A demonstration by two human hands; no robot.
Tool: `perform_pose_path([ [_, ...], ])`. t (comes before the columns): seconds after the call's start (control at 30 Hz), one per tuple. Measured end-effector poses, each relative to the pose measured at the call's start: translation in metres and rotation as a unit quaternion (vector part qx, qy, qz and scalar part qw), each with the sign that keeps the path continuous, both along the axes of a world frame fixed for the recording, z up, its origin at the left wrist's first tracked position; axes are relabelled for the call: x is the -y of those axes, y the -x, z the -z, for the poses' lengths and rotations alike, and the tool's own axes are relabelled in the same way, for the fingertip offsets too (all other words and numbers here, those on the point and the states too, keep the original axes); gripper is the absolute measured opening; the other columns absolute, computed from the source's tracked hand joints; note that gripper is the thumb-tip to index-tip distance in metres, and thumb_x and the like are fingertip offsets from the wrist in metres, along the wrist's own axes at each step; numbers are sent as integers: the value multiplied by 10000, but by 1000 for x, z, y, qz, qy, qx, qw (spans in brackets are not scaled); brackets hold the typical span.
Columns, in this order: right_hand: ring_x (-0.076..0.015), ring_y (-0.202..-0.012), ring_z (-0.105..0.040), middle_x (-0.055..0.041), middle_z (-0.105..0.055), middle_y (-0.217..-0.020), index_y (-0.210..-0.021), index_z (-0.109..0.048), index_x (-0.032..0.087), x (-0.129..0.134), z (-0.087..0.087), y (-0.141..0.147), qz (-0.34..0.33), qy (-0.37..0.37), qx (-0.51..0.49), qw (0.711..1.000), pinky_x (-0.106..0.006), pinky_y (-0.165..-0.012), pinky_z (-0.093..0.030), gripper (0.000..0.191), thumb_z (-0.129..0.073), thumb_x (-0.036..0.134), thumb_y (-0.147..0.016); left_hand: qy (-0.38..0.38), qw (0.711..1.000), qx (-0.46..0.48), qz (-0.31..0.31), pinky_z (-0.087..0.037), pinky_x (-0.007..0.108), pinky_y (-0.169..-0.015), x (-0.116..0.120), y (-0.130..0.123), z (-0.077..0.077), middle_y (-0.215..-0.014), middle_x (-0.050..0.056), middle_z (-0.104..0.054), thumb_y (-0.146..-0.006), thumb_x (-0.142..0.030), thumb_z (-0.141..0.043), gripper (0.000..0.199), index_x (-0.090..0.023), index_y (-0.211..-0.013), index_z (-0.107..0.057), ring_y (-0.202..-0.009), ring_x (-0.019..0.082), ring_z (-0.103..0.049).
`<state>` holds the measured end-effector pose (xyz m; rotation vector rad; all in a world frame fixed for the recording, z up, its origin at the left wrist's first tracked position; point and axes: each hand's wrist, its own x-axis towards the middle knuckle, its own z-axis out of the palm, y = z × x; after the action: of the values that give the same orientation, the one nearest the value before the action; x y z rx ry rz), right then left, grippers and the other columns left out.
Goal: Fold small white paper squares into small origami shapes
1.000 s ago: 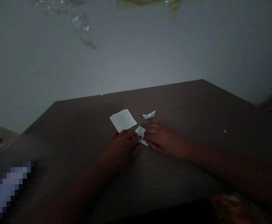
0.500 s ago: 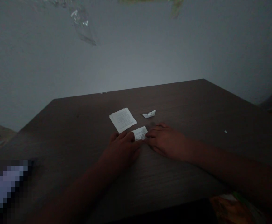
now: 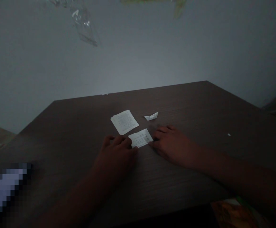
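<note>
A small printed sheet of paper (image 3: 141,138), looking folded into a rectangle, lies flat on the table in front of me. My left hand (image 3: 117,152) is at its left end, fingers curled over the edge and thumb along the lower corner. At the right end rests my right hand (image 3: 175,145), fingers stretched out and apart, with the thumb tip touching the lower right corner. Just beyond the sheet, to the left, is a stack of square printed papers (image 3: 125,122). A little folded paper boat (image 3: 151,116) stands farther back, above my right hand's fingertips.
The dark wooden table (image 3: 175,101) backs against a pale wall (image 3: 152,57). A tiny white scrap (image 3: 229,134) lies at the right. A blurred-out pixelated object (image 3: 7,193) is at the lower left. Patterned fabric (image 3: 232,213) shows at the lower right.
My hands have drawn apart, the left one moving left and the right one slightly right. More of the sheet between them is now uncovered. The stack and paper boat stay put.
</note>
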<state>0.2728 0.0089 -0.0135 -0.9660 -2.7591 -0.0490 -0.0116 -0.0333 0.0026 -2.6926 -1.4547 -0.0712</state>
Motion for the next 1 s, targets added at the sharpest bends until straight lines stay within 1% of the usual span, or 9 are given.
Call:
perform_pose_path([
  [0.13,-389,-1153,-782,-141,-880,-1083,-926,-922,277,-2,-1,-3,7,10,-15,1000,-539,-977,-603,240,-814,144,-1095,-13,1000,4,5,-526,718,-1206,0,6,6,-1263,140,-897,-1081,-206,-830,155,-293,-1056,-956,-1274,441,-781],
  [0.27,-368,-1115,-768,-129,-862,-1024,-882,-897,286,-5,1,-6,7,15,-33,999,-522,-967,-604,263,-810,154,-1091,3,999,28,27,-556,657,-1230,-5,5,17,-1369,135,-896,-1104,-216,-807,131,-257,-1031,-909,-1345,420,-783],
  [0.33,-373,-1125,-771,-131,-861,-1026,-895,-896,275,-7,2,-6,10,20,-30,999,-526,-979,-604,247,-815,165,-1100,31,998,40,31,-592,611,-1218,-9,1,22,-1447,145,-882,-1117,-200,-794,96,-234,-1106,-884,-1367,405,-798],
  [0.4,-377,-1147,-779,-136,-868,-1047,-915,-895,259,-9,1,-4,23,26,-21,999,-528,-995,-606,239,-808,189,-1126,54,997,55,25,-623,573,-1207,-14,-3,22,-1439,142,-879,-1112,-183,-805,99,-228,-1182,-859,-1330,382,-826],
  [0.5,-377,-1192,-794,-146,-885,-1138,-1028,-904,228,-13,-4,0,51,33,12,998,-525,-1021,-620,210,-757,220,-1177,88,994,65,22,-639,599,-1238,-20,-7,15,-1390,132,-877,-1127,-171,-793,91,-222,-1196,-824,-1324,381,-840],
  [0.6,-379,-1274,-797,-167,-883,-1304,-1238,-893,198,-15,-12,1,60,41,36,997,-531,-1083,-630,149,-762,250,-1189,110,990,82,29,-635,628,-1267,-24,-7,8,-1328,106,-868,-1138,-160,-775,68,-219,-1161,-799,-1300,369,-838],
  [0.73,-393,-1401,-764,-185,-841,-1472,-1438,-839,196,-16,-15,-1,37,33,21,999,-548,-1152,-629,283,-816,255,-1162,89,988,121,31,-655,608,-1221,-30,-4,15,-1300,96,-857,-1100,-141,-828,120,-217,-1187,-797,-1268,367,-826],
  [0.87,-398,-1439,-743,-184,-830,-1511,-1508,-832,208,-20,-9,-4,-21,-1,9,1000,-568,-1179,-630,347,-806,211,-1162,88,983,156,50,-667,557,-1194,-37,2,26,-1338,96,-860,-1090,-157,-861,142,-234,-1189,-795,-1285,354,-815],
  [1.0,-384,-1416,-738,-155,-854,-1480,-1439,-884,229,-25,-3,-7,-65,-29,-8,997,-580,-1183,-635,284,-742,180,-1198,97,974,185,83,-664,544,-1187,-44,6,32,-1348,97,-863,-1108,-144,-823,153,-237,-1230,-814,-1282,338,-814],
])
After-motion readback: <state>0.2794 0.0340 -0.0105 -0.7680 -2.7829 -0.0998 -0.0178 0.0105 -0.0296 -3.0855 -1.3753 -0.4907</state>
